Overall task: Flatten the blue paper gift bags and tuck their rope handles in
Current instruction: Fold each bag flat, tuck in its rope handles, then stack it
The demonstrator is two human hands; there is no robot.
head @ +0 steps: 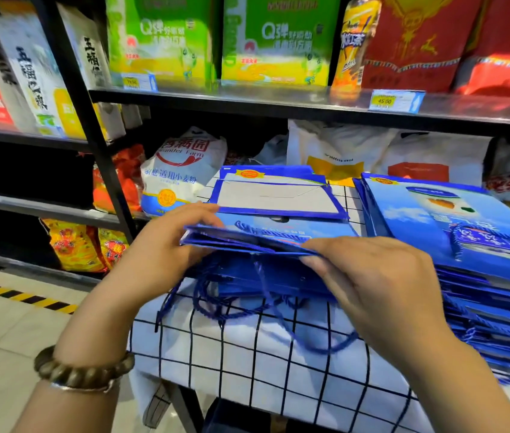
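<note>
A flattened blue paper gift bag (281, 232) lies in front of me on the checked tablecloth (247, 364), its grey folded bottom (278, 198) turned up at the far end. My left hand (160, 248) pinches the left end of its open top edge. My right hand (375, 282) grips the right part of that edge, fingers pressed on the rim. Blue rope handles (266, 304) hang loose below the bag, over the cloth. To the right rests a stack of flattened blue bags (478, 251) with one rope handle lying on top.
Black metal shelves (247, 98) stand right behind the table, holding green cartons, red boxes, a flour sack (181, 173) and white bags. A tiled floor with a yellow-black stripe (19, 295) lies to the left. A bead bracelet circles my left wrist.
</note>
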